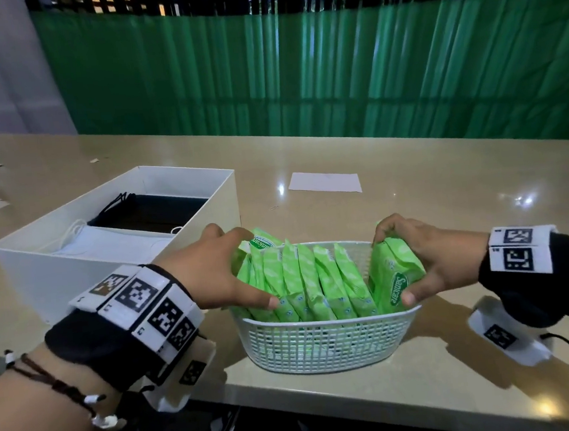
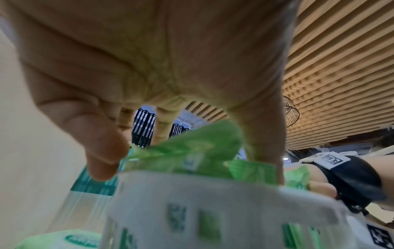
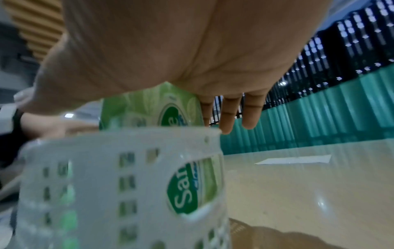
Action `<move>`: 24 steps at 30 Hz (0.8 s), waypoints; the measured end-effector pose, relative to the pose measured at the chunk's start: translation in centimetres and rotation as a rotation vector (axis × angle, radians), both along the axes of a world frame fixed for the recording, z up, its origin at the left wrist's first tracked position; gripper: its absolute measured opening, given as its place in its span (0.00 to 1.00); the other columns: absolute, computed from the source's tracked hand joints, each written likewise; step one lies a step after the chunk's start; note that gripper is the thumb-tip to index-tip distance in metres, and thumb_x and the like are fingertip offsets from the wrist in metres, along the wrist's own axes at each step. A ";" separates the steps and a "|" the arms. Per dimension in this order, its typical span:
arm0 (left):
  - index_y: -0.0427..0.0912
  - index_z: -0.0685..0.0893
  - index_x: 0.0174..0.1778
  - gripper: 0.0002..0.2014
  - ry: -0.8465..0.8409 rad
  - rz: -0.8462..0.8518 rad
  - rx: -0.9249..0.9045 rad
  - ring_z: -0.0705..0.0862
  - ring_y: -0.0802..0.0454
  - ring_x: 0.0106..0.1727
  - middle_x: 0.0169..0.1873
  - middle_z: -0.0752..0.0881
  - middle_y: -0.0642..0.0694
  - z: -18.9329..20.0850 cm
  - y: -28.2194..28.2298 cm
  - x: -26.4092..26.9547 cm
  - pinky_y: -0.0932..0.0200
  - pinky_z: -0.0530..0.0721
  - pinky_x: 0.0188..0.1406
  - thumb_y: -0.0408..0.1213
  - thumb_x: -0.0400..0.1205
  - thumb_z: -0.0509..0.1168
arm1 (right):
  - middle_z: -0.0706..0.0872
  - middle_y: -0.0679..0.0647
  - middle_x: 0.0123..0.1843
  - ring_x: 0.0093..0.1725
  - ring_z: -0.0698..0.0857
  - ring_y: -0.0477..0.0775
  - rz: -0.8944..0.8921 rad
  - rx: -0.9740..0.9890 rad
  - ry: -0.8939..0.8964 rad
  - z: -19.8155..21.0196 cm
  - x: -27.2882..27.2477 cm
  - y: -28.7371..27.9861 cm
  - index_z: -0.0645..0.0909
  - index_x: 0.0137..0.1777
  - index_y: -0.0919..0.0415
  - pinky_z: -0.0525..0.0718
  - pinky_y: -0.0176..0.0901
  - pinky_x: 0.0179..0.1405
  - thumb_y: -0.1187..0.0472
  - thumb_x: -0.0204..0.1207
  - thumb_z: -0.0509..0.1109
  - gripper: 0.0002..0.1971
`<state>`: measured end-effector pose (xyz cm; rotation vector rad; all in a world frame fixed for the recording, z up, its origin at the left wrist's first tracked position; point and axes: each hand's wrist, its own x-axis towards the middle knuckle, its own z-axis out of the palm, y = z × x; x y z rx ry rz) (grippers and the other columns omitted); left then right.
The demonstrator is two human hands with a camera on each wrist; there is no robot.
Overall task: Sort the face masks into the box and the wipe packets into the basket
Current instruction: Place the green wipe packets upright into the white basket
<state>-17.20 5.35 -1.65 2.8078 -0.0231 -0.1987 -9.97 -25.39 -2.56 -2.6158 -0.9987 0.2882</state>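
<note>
Nearest the person, the white mesh basket [image 1: 325, 344] is sitting on the beige surface [image 1: 456, 303] with green wipe packets [image 1: 311, 278] standing on edge in a row, and both hands are working at its ends: the left hand [image 1: 209, 271] is spreading thumb and fingers over the leftmost packets, while the right hand [image 1: 428, 259] is pinching the rightmost packet [image 1: 393, 274] between thumb and fingers. To seat it well, the right hand is probably best lowering that packet upright into the open gap while the left is bracing the row against toppling. Farther back-left, the white box [image 1: 202, 195] is holding white and black face masks [image 1: 152, 211], though blur is hiding how many.
</note>
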 end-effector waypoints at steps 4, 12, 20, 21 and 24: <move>0.62 0.59 0.76 0.52 -0.014 -0.024 -0.019 0.77 0.52 0.52 0.66 0.67 0.50 0.4 0.3 -0.1 0.56 0.79 0.61 0.62 0.57 0.78 | 0.79 0.44 0.53 0.51 0.79 0.36 -0.039 0.000 -0.010 1.6 -0.7 -0.2 0.61 0.54 0.34 0.80 0.34 0.49 0.23 0.45 0.73 0.39; 0.65 0.61 0.74 0.48 0.000 -0.111 -0.133 0.80 0.58 0.53 0.62 0.72 0.53 0.2 0.5 -0.3 0.62 0.78 0.55 0.55 0.60 0.80 | 0.78 0.43 0.43 0.35 0.78 0.43 -0.075 -0.282 -0.057 2.4 -1.5 3.1 0.61 0.56 0.46 0.75 0.34 0.28 0.52 0.62 0.80 0.31; 0.57 0.44 0.81 0.71 0.138 -0.167 -0.298 0.70 0.61 0.71 0.72 0.67 0.60 -2.4 1.7 -0.8 0.66 0.67 0.70 0.77 0.44 0.69 | 0.84 0.53 0.42 0.35 0.79 0.52 -0.121 -0.349 0.074 1.5 -1.0 3.9 0.59 0.53 0.47 0.80 0.47 0.33 0.54 0.63 0.79 0.30; 0.57 0.42 0.81 0.72 0.139 -0.184 -0.326 0.71 0.61 0.71 0.73 0.67 0.59 -2.9 1.5 -0.8 0.66 0.68 0.71 0.77 0.43 0.69 | 0.85 0.54 0.43 0.35 0.79 0.52 -0.121 -0.327 0.090 1.4 -1.0 3.9 0.59 0.52 0.47 0.81 0.46 0.33 0.55 0.63 0.79 0.30; 0.63 0.39 0.79 0.74 0.093 -0.194 -0.426 0.71 0.62 0.71 0.75 0.66 0.60 -3.9 1.4 -0.4 0.63 0.70 0.72 0.78 0.39 0.69 | 0.83 0.51 0.38 0.30 0.78 0.43 -0.118 -0.198 0.136 0.9 -1.2 3.8 0.61 0.51 0.48 0.78 0.40 0.29 0.60 0.63 0.80 0.29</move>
